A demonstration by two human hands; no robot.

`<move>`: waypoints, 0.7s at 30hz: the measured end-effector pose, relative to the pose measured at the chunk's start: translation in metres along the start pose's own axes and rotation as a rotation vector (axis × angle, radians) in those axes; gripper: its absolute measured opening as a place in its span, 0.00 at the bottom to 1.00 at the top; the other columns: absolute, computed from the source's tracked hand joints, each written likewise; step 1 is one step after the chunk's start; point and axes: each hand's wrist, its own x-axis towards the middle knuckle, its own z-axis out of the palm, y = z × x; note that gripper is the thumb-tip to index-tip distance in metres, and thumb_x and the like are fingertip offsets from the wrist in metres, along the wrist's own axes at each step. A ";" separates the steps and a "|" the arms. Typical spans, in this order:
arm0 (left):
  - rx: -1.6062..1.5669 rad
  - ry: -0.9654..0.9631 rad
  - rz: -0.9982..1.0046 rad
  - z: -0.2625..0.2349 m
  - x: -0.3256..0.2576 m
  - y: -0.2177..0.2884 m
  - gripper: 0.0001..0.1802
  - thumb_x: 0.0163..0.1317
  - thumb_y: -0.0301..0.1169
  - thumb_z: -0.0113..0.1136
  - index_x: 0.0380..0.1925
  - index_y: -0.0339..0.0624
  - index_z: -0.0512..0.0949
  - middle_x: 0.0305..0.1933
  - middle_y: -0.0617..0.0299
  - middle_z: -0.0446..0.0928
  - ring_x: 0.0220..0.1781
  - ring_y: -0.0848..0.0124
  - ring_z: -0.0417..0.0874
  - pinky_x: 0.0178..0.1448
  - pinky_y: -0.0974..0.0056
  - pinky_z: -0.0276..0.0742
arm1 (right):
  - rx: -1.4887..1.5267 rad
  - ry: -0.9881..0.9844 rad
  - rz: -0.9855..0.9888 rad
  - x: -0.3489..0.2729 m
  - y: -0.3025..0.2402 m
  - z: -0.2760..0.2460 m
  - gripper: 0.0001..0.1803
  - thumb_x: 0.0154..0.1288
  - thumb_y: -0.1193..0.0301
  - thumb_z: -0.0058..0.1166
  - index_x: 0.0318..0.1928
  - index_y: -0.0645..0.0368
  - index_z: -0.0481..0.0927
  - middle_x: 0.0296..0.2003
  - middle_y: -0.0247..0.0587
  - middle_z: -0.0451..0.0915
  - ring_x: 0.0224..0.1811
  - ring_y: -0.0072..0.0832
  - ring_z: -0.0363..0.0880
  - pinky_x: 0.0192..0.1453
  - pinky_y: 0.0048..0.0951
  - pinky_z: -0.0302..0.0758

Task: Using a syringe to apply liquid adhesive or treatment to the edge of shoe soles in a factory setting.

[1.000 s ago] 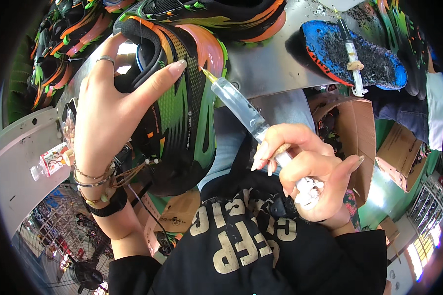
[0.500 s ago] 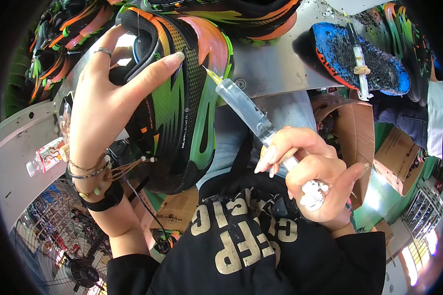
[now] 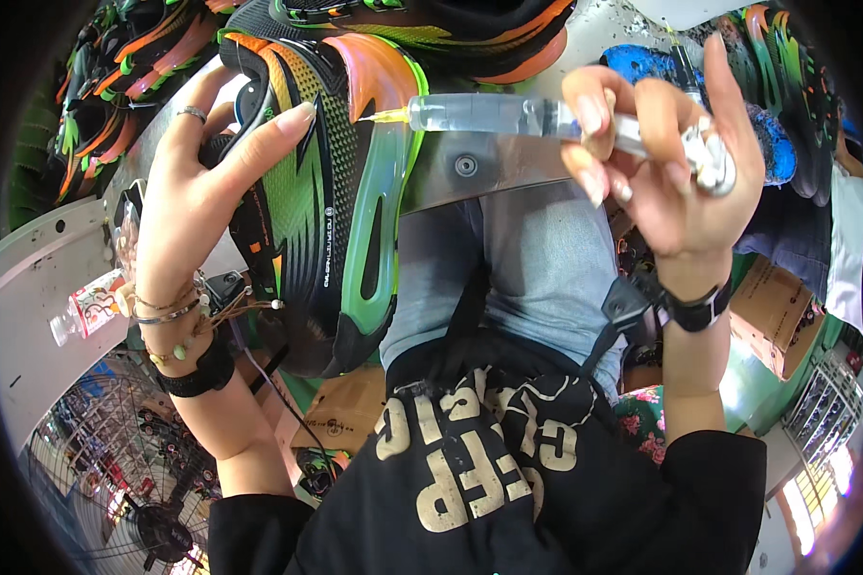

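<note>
A black, green and orange sneaker [image 3: 302, 216] is gripped by my left hand [image 3: 206, 177], fingers inside its opening and thumb along the upper. My right hand [image 3: 676, 153] holds a clear syringe [image 3: 484, 114] almost level, its plunger end against my palm. The yellow needle tip of the syringe meets the shoe's sole side, near where the orange-pink part turns green. Clear liquid shows in the barrel. Behind my right hand, a blue and black shoe-shaped pad [image 3: 775, 144] is partly hidden, with a second syringe [image 3: 683, 62] lying on it.
More sneakers [image 3: 451, 38] stand at the back, with others piled at the far left [image 3: 129, 77]. A metal table edge [image 3: 508, 163] runs across. A small bottle [image 3: 86, 307] lies at left above a fan [image 3: 153, 527]; cardboard boxes [image 3: 772, 311] are at lower right.
My right hand has moved up and right, turning the syringe from a slant to nearly level. Its tip has shifted slightly left and up along the sole. The left hand keeps its hold; the shoe tilts slightly.
</note>
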 end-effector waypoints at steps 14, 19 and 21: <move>0.115 0.082 0.045 0.004 -0.004 0.002 0.34 0.57 0.37 0.72 0.61 0.39 0.71 0.50 0.58 0.79 0.51 0.73 0.80 0.51 0.68 0.78 | -0.421 0.119 -0.134 -0.015 -0.004 0.049 0.46 0.75 0.41 0.08 0.12 0.60 0.66 0.40 0.64 0.74 0.29 0.39 0.74 0.36 0.27 0.68; 0.113 0.184 0.046 0.020 -0.015 0.008 0.36 0.55 0.42 0.73 0.60 0.39 0.71 0.39 0.57 0.83 0.35 0.74 0.84 0.41 0.69 0.80 | -0.571 0.109 -0.173 -0.046 0.022 0.071 0.48 0.74 0.40 0.05 0.17 0.61 0.70 0.42 0.59 0.75 0.37 0.36 0.76 0.46 0.33 0.72; 0.177 0.206 0.049 0.022 -0.019 0.008 0.36 0.55 0.44 0.73 0.59 0.39 0.71 0.39 0.56 0.83 0.36 0.73 0.85 0.41 0.68 0.80 | -0.731 0.095 -0.082 -0.053 0.025 0.075 0.49 0.71 0.37 0.01 0.19 0.61 0.70 0.45 0.57 0.76 0.39 0.35 0.76 0.50 0.36 0.73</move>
